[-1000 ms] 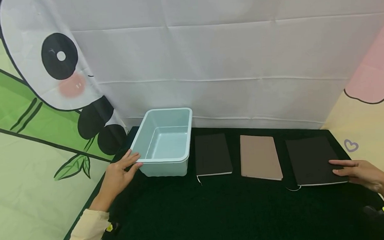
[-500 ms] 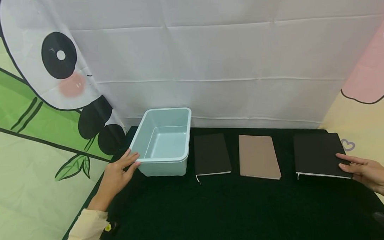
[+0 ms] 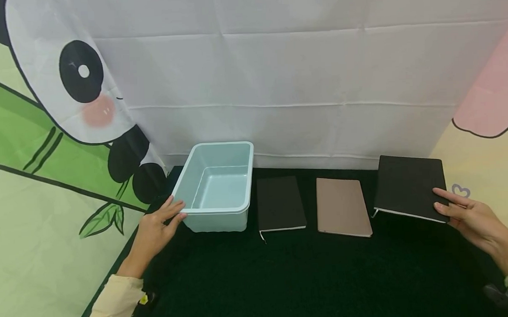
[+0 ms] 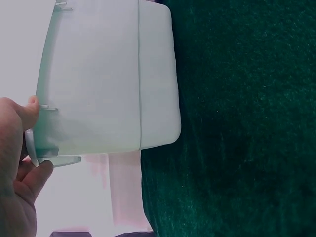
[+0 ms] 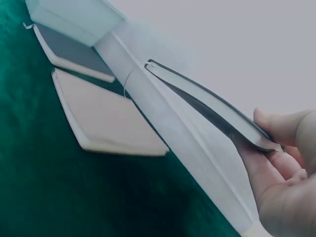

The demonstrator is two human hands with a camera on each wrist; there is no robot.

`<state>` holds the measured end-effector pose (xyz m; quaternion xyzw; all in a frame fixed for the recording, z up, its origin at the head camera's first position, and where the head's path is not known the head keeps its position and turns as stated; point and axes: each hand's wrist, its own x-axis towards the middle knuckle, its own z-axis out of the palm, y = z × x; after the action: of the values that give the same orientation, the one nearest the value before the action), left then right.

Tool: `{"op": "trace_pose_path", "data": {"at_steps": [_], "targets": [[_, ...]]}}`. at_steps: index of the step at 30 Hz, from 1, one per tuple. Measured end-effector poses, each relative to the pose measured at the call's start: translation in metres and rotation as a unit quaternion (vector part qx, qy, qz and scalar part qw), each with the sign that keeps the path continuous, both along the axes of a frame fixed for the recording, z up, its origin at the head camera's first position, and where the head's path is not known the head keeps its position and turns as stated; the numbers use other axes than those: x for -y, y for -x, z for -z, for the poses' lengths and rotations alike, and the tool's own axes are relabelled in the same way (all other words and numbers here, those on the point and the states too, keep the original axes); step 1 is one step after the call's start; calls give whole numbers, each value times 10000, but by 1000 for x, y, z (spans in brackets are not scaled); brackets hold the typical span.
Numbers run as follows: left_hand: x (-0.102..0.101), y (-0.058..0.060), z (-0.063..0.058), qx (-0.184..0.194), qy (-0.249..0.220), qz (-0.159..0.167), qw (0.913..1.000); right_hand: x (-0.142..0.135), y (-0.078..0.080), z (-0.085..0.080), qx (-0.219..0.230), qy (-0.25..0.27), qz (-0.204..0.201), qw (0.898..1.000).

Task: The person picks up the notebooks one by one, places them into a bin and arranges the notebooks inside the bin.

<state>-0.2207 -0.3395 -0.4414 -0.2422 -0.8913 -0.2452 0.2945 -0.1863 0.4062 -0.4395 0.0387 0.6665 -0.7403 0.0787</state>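
Note:
My right hand point(image 3: 474, 220) pinches a large black notebook point(image 3: 410, 185) by its right edge, thumb on one cover and fingers on the other. In the right wrist view the notebook point(image 5: 212, 108) is raised off the table, its white page edges showing. The left hand point(image 3: 157, 232) holds the near left corner of a pale blue plastic bin point(image 3: 216, 220). Seen from the left wrist, thumb and fingers point(image 4: 37, 180) lie on either side of the bin's rim. Inside, the bin's bottom is bare.
A smaller black notebook point(image 3: 281, 204) with a white ribbon lies right of the bin. Beside it is a tan notebook point(image 3: 343, 206). Both lie flat on the dark green cloth point(image 3: 283, 283). A white fabric backdrop point(image 3: 293, 82) rises behind the table.
The right hand has lifted the large black notebook off the cloth, then brought it farther back and somewhat left. The left hand and the bin have stayed in place.

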Motion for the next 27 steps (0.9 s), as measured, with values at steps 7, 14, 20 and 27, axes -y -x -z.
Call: {"op": "trace_pose_path", "data": {"at_steps": [7, 14, 20, 27], "targets": [[-3, 2, -3, -88, 72, -65, 9999, 27, 9, -20, -249, 934, -353, 9947], [0, -1, -2, 59, 91, -120, 9999, 72, 25, -37, -303, 1064, -489, 9927], [0, -1, -3, 150, 165, -145, 9996, 103, 40, -51, -366, 1099, -734, 9906], [-1, -1, -6, 253, 167, -123, 9995, 133, 54, -69, -239, 525, -872, 9945]]}}
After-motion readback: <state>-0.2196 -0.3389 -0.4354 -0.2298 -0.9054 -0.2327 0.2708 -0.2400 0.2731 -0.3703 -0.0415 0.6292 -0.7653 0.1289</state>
